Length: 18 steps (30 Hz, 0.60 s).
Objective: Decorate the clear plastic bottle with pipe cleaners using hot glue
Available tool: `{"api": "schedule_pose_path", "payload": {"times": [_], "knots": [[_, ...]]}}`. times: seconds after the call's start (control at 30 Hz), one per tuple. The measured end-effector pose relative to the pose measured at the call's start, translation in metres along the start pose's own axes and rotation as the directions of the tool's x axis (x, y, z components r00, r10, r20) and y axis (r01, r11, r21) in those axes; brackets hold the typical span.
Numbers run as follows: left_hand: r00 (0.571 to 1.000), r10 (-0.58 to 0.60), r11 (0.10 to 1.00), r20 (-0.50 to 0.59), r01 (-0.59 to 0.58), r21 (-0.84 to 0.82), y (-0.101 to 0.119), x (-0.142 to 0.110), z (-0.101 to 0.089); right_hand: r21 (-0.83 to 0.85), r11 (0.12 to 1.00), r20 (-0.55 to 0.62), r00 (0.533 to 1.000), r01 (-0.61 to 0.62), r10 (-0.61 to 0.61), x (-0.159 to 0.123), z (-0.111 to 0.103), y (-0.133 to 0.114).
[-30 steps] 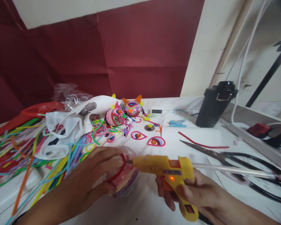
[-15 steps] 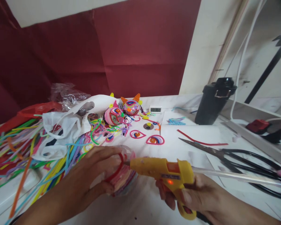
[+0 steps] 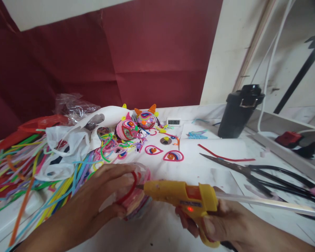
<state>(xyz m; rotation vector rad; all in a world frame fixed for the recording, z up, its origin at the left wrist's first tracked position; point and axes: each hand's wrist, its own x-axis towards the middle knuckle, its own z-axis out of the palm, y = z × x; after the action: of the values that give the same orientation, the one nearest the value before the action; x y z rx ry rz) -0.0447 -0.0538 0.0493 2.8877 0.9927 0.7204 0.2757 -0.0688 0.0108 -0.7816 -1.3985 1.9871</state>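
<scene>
My left hand (image 3: 105, 196) is wrapped round a clear plastic ball (image 3: 138, 203) partly covered in bands of pink, peach, red and blue pipe cleaner. A red pipe cleaner strip (image 3: 130, 192) curves across the ball beside my fingers. My right hand (image 3: 215, 220) grips a yellow hot glue gun (image 3: 173, 192) with its small red light lit. The gun's nozzle meets the ball at the red strip, and a clear glue stick (image 3: 252, 199) juts from its back. My fingers hide the ball's left side. Two pink-edged eye shapes (image 3: 173, 155) lie beyond the ball.
Loose pipe cleaners (image 3: 23, 161) and a white plastic bag (image 3: 65, 150) crowd the left. Two decorated balls (image 3: 127, 129) stand at the back beside a small digital clock (image 3: 173, 121). Large black-handled scissors (image 3: 244, 171), a red pipe cleaner (image 3: 225, 157) and a black bottle (image 3: 236, 115) are on the right.
The glue gun's nozzle has slid slightly down and left along the red strip. My left hand stays on the ball, and the whole view has shifted a little.
</scene>
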Motion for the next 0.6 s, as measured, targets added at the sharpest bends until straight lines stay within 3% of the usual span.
{"api": "schedule_pose_path", "payload": {"times": [0.37,0.6], "knots": [[0.998,-0.039,0.999,0.044,0.040,-0.022,0.0004,-0.0008,-0.0006,-0.026,1.000,-0.058,0.998,0.014,-0.016,0.0000,-0.0034,0.0022],[0.999,-0.011,1.000,0.041,0.011,-0.003,-0.0008,-0.0018,-0.0003,0.046,0.999,-0.071,0.997,0.013,-0.010,0.0034,-0.0037,0.0025]]}}
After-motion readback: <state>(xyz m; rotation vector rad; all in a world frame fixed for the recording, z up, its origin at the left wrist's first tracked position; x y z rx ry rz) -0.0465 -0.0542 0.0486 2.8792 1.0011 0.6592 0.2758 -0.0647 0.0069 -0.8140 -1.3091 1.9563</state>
